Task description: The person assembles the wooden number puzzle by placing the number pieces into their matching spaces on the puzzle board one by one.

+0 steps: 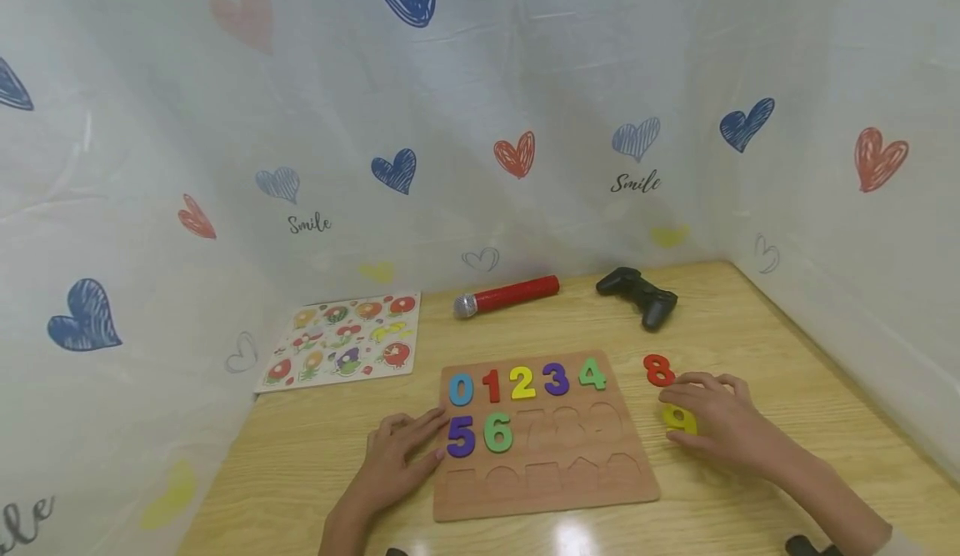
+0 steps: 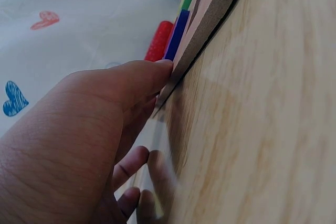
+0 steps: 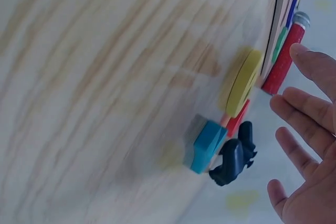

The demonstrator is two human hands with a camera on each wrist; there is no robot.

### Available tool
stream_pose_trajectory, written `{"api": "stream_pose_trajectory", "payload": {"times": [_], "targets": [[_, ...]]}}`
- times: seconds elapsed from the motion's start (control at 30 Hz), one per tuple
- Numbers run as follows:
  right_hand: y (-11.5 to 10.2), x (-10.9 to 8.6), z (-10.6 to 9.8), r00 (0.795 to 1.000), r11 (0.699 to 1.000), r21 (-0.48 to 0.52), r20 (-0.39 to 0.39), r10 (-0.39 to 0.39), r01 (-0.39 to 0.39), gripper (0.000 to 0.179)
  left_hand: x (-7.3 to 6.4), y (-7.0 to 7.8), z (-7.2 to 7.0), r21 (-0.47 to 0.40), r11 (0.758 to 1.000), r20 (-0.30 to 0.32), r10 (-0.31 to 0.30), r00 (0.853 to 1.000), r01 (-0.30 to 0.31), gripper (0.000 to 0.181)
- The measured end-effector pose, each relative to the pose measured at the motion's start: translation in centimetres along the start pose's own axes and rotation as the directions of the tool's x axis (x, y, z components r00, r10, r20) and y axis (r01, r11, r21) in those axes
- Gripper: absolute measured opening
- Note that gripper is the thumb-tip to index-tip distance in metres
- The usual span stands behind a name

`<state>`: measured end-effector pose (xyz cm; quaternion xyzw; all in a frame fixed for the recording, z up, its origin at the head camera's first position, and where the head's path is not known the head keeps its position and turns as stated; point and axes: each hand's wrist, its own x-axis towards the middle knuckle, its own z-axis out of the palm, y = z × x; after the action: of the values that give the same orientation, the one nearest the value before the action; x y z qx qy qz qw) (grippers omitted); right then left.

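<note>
A wooden number puzzle board (image 1: 555, 502) lies on the table, with 0, 1, 2, 3 and 4 in its top row. A purple 5 (image 1: 461, 437) and a green 6 (image 1: 497, 433) sit in the middle row, beside bare recesses. My left hand (image 1: 393, 464) touches the board's left edge with thumb and forefinger, close to the 5. My right hand (image 1: 716, 418) hovers over a yellow 9 (image 3: 245, 83), its fingers spread and holding nothing. Just beyond lies a red 8 (image 1: 658, 370). A blue piece (image 3: 208, 146) of unclear shape, hidden in the head view, lies near the 9.
At the back stand out a red microphone (image 1: 517, 293) and a black game controller (image 1: 637, 296). A fruit picture board (image 1: 341, 341) lies at the back left. Heart-printed cloth (image 1: 450, 97) surrounds the wooden table (image 1: 300, 456) at its back and sides.
</note>
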<state>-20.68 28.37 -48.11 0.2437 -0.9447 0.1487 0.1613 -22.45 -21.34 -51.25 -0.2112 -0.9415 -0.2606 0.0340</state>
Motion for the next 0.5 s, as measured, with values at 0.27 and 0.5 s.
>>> {"api": "stream_pose_trajectory", "payload": {"times": [0.27, 0.5], "targets": [[1.2, -1.1, -0.4, 0.999, 1.0, -0.019, -0.04, -0.019, 0.018, 0.049, 0.1, 0.2, -0.1, 0.005, 1.0, 0.011, -0.01, 1.0, 0.01, 0.05], [1.9, -1.8, -0.5, 1.0, 0.999, -0.038, -0.03, 0.007, -0.008, 0.05, 0.0, 0.2, -0.1, -0.004, 1.0, 0.01, -0.008, 1.0, 0.008, 0.05]]}}
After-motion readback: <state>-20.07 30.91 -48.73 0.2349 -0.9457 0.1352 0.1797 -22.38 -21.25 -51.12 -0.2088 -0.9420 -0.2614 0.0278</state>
